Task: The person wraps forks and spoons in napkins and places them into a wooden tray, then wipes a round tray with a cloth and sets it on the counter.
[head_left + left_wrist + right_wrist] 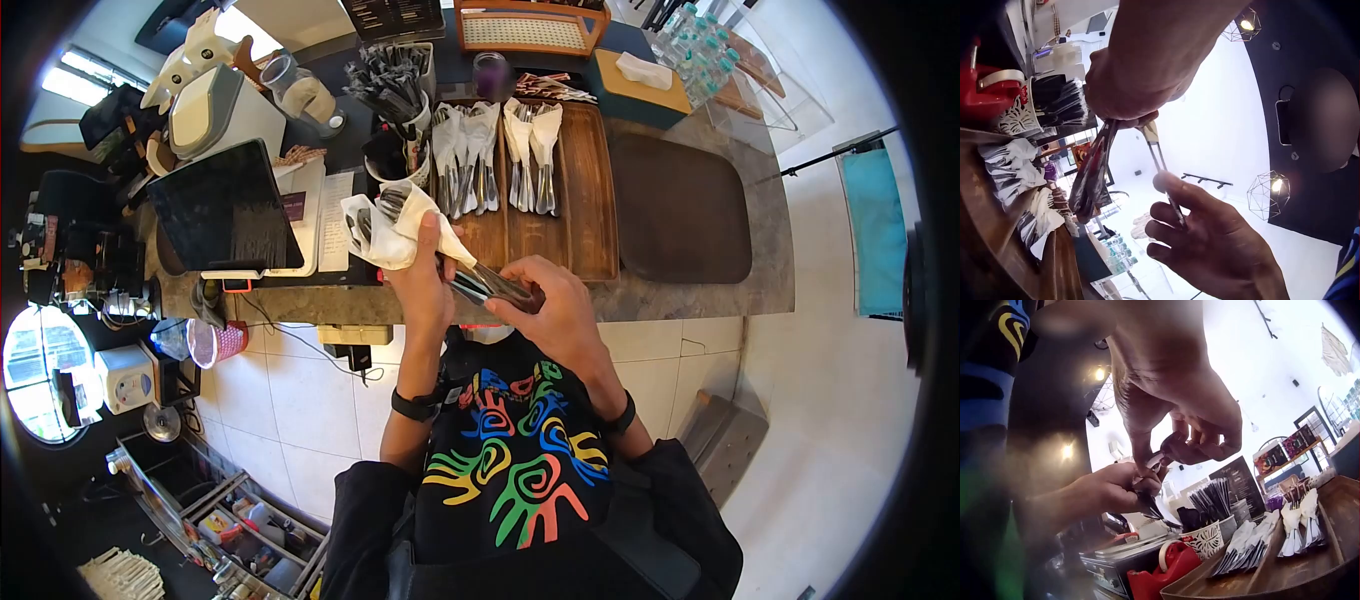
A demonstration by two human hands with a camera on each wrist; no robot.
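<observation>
My left hand (pixel 425 285) grips several cutlery bundles wrapped in white napkins (pixel 385 240), over the front edge of the counter. Fork heads poke out of the napkin tops. A cluster of metal handles (pixel 1092 178) hangs from this hand in the left wrist view. My right hand (pixel 560 305) pinches the handle end of one bundle (pixel 1169 181), which stands apart from the rest. Just beyond both hands, a wooden tray (pixel 577 255) holds two groups of wrapped cutlery (pixel 466 150), (pixel 1300 525), napkins toward the back and handles toward me.
Left of the tray stand a container of dark-wrapped utensils (pixel 385 85) and a tablet (pixel 228 210). A brown serving tray (pixel 685 210) lies on the right. Behind are a purple glass (pixel 490 75), a tissue box (pixel 640 90) and bottles (pixel 695 55).
</observation>
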